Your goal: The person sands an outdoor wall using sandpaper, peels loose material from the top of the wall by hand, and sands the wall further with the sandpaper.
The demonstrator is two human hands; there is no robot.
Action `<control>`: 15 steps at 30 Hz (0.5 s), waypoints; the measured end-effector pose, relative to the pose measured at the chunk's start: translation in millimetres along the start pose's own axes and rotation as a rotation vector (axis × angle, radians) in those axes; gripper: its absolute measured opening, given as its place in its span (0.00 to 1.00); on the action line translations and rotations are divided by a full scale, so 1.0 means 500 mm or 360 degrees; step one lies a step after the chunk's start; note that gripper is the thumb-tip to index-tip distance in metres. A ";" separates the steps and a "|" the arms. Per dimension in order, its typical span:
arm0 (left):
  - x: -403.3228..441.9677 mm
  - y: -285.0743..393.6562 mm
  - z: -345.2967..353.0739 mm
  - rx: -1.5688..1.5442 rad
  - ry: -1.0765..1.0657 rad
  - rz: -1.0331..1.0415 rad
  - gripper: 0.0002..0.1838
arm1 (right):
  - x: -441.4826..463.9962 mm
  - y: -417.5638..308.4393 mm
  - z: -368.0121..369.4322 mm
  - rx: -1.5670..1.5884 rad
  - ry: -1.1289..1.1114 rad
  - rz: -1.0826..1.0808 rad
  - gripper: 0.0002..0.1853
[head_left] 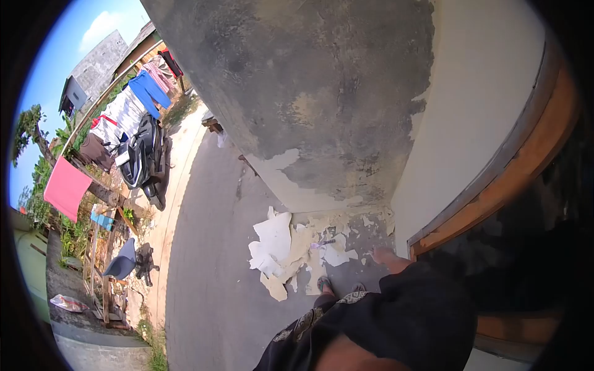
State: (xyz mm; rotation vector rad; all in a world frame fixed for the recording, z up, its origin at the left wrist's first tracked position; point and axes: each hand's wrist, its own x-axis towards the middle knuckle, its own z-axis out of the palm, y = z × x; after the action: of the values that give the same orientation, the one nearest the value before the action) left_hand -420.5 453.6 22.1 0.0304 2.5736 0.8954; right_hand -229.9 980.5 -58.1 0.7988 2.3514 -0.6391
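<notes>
My right hand [385, 256] reaches out of a black sleeve, low over the floor beside the foot of the wall. Its fingers are too small and unclear to read, and I cannot make out anything in it. Just left of it, a small tool with a purplish handle [322, 243] lies among white peeled flakes [337, 251]. A larger peeled sheet [272, 238] rests farther left on the grey ground. Above them, the wall [334, 93] shows bare dark grey plaster with ragged pale edges. Bare skin of an arm or leg shows at the bottom edge; my left hand is not visible.
My sandalled feet [325, 284] stand close to the flakes. An orange-brown wooden frame [495, 185] borders a dark opening at the right. Across the paved strip are a parked motorbike [143, 157], hanging laundry [148, 91] and a blue-grey chair [122, 260].
</notes>
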 end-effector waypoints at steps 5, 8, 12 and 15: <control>-0.167 -0.208 0.028 0.0037 -0.0183 -0.0358 0.26 | -0.276 0.124 0.171 0.0456 -0.0100 0.0714 0.31; -0.236 -0.336 0.036 0.0140 -0.0381 -0.0572 0.26 | -0.387 0.162 0.241 0.0720 0.0160 0.0911 0.29; -0.211 -0.467 0.038 0.0156 -0.0620 -0.0746 0.25 | -0.397 0.221 0.406 0.1009 0.0591 0.0935 0.28; -0.169 -0.354 -0.038 0.0094 -0.0477 -0.0588 0.28 | -0.467 0.082 0.366 0.0744 0.0724 0.0903 0.23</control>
State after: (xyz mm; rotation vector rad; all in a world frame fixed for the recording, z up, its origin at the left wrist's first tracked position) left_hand -330.9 289.2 -38.6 -0.2655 2.2254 0.6229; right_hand 16.9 810.7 -50.7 1.9037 2.1905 -0.8220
